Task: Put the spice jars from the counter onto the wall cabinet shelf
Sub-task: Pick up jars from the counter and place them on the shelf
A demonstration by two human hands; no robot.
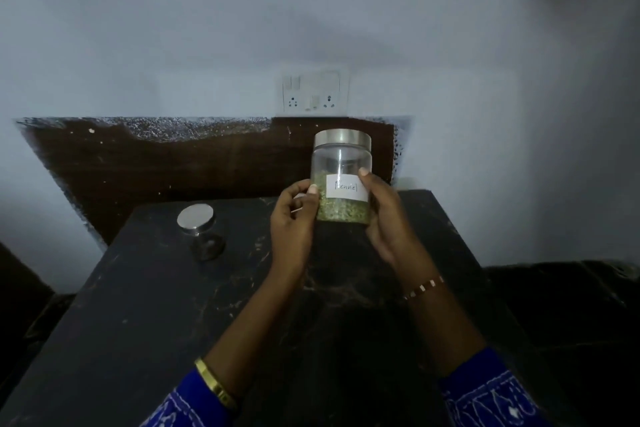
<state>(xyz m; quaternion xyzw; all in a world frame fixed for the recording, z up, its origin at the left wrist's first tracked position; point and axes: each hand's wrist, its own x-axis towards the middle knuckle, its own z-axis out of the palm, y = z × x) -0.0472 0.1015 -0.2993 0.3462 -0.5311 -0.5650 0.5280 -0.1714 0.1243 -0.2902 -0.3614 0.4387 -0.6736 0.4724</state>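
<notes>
A clear glass jar (341,163) with a steel lid and a white label reading "Fennel" is held upright above the dark counter (145,305), half full of green seeds. My left hand (292,218) grips its left side, thumb on the front. My right hand (382,215) grips its right side, thumb on the label's upper edge. A second jar (202,230) with a steel lid and dark contents stands on the counter to the left, apart from both hands. No cabinet shelf is in view.
A white switch and socket plate (313,92) sits on the pale wall behind the jar. A dark brown backsplash (173,163) runs along the counter's far edge. Dark lower surfaces flank the counter left and right.
</notes>
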